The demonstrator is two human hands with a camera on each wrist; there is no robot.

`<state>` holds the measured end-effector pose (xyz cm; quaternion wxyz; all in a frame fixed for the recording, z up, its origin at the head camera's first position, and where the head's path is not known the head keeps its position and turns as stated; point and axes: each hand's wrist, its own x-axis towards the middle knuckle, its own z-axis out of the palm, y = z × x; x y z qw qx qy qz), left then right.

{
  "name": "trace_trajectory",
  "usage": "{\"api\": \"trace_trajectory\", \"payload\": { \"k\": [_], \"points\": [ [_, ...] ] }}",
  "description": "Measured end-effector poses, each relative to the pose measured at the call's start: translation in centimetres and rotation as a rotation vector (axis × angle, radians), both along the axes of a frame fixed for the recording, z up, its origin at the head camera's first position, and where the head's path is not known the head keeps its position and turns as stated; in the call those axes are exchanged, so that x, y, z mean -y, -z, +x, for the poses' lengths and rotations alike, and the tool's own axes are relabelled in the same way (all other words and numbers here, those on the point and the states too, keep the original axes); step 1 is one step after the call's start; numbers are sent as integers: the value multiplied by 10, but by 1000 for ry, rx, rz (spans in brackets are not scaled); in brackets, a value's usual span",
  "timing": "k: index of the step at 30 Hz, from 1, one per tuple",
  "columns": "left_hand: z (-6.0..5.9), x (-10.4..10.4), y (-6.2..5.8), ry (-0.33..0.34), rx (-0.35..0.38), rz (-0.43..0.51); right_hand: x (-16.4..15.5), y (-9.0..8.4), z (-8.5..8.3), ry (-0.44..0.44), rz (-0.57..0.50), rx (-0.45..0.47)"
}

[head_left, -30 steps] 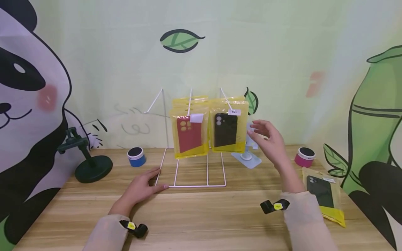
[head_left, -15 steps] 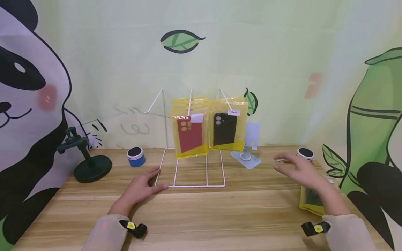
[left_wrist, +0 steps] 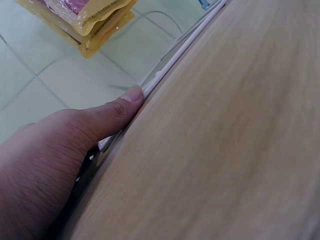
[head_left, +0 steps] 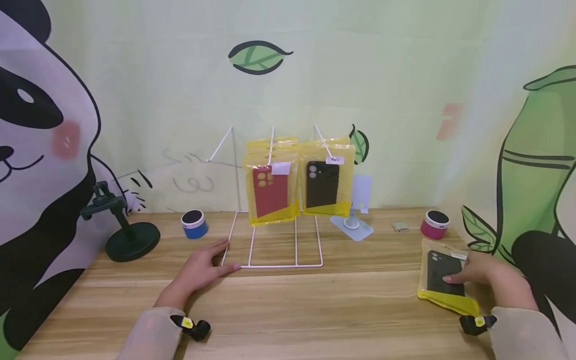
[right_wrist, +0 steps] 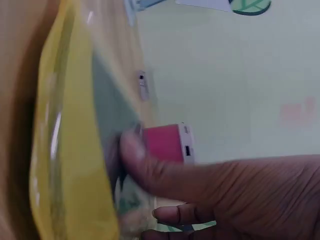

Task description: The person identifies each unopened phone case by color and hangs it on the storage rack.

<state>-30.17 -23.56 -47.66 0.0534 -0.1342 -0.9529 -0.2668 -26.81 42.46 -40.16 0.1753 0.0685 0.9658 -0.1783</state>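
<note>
A white wire rack (head_left: pixel 274 265) stands mid-table with yellow packs hanging on it, a red phone case (head_left: pixel 271 190) in one and a black phone case (head_left: pixel 323 184) in another. My left hand (head_left: pixel 215 257) lies flat on the table, its straight fingers pressing the rack's front left corner; the thumb (left_wrist: pixel 120 107) lies along the wire (left_wrist: pixel 175 57). At the right, a yellow pack with a dark phone case (head_left: pixel 438 272) lies on the table. My right hand (head_left: pixel 468 271) pinches its right edge, with the thumb (right_wrist: pixel 150 160) on top of the pack (right_wrist: pixel 75 150).
Along the back stand a blue round speaker (head_left: pixel 194 224), a dark green stand (head_left: pixel 130 240), a light blue phone holder (head_left: pixel 353 227), a small grey object (head_left: pixel 400 226) and a pink speaker (head_left: pixel 434 224). The painted wall is just behind.
My right hand came down from beside the hanging black case to the pack lying at the right and took hold of it. The left hand stayed on the rack.
</note>
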Motion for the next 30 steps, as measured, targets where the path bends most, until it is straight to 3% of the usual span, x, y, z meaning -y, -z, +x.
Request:
{"api": "trace_trajectory", "payload": {
  "k": [14, 22, 30],
  "points": [
    [0, -1, -2, -5, 12, 6, 35, -1, -6, -126, -119, -6],
    [1, -2, -3, -10, 24, 4, 49, 7, -10, -119, -182, -43],
    [0, -1, -1, -5, 16, 1, 61, 10, -11, -73, -314, 8]
  ]
}}
